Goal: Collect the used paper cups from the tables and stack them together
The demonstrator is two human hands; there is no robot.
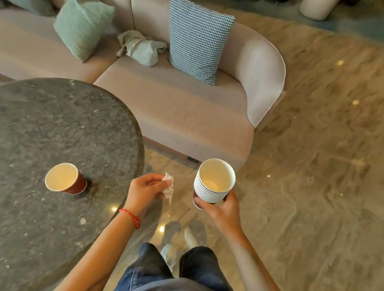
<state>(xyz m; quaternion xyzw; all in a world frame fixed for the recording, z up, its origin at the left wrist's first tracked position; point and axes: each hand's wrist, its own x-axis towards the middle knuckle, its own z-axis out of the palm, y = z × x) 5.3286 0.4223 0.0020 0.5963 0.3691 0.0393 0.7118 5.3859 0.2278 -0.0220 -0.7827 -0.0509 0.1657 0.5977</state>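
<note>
A single red paper cup (66, 178) with a white rim stands upright on the round dark stone table (43, 119), near its right edge. My right hand (221, 208) grips a stack of several nested paper cups (213, 182) from below, held upright over the floor to the right of the table. My left hand (145, 190) hovers just past the table's edge, between the lone cup and the stack, and pinches a crumpled white tissue (169, 185). A red string bracelet circles my left wrist.
A beige sofa (188, 114) stands behind the table, carrying a houndstooth cushion (197, 37), a green cushion (81, 28) and a bundled grey-green cloth (140, 47). Glossy marble floor (319, 152) spreads to the right. My legs and shoes show below.
</note>
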